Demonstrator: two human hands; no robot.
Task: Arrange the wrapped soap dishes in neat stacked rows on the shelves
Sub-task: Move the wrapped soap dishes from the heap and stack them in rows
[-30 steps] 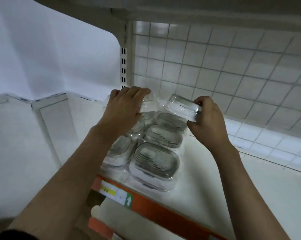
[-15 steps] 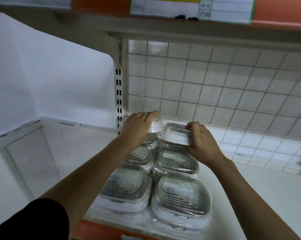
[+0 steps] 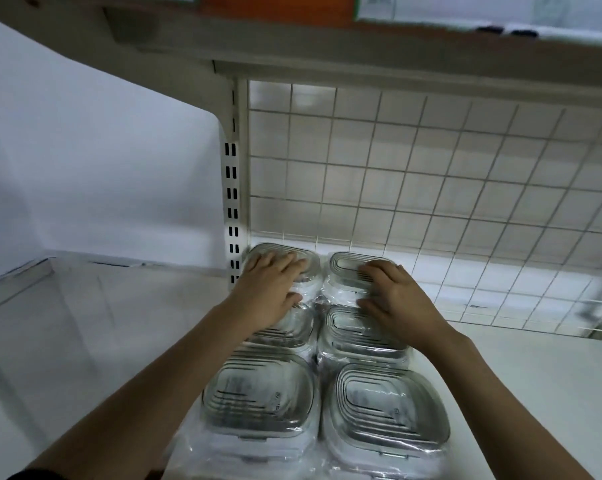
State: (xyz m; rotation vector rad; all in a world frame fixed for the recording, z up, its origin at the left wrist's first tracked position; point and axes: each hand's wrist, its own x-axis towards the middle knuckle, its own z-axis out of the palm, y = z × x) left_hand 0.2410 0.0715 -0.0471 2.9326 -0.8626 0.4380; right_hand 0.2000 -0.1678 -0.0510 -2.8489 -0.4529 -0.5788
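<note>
Stock on white shelf [image 3: 535, 393]: wrapped soap dishes [image 3: 258, 396] in two rows running front to back, three stacks each, at the left end against the wire-grid back panel [image 3: 431, 174]. Progress, as judged: this block looks nearly squared; the shelf to the right holds none. Left hand [image 3: 270, 289] lies flat, fingers straight, on the rear left dish [image 3: 306, 256]. Right hand [image 3: 396, 296] lies flat likewise on the rear right dish [image 3: 344, 266]. Neither grips.
</note>
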